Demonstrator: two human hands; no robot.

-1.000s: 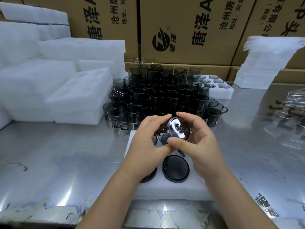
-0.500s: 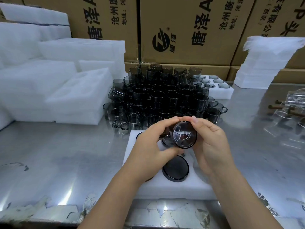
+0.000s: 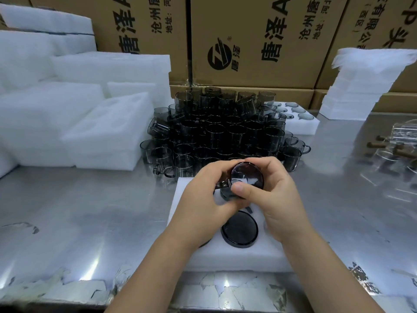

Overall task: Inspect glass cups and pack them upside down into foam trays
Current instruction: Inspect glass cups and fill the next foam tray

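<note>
Nearest me, the counter (image 3: pixel 67 222) shows torn, peeling film along its front edge. Just behind that edge lies a white foam tray (image 3: pixel 225 256), with one dark cup (image 3: pixel 239 229) seated upside down in a pocket, its flat base up; the dark edge of another peeks out under my left wrist. Above the tray, both hands meet on a single smoked glass cup (image 3: pixel 247 178), held clear of the foam and tipped so one round end faces me. My left hand (image 3: pixel 203 199) curls round it from the left, thumb underneath; my right hand (image 3: pixel 277 199) grips it from the right, fingers over the top and thumb laid across the near face. Behind the hands a large pile of the same dark cups (image 3: pixel 221 132) stands stacked on the counter. Left of the pile sit stacks of white foam trays (image 3: pixel 106 129); right of it, touching the pile, is another tray (image 3: pixel 302 125) with cups already set in its pockets. Farther right are clear glass pieces (image 3: pixel 401 150), blurred, and a leaning stack of foam sheets (image 3: pixel 361 86). Printed cardboard boxes (image 3: pixel 248 41) wall off the back.
</note>
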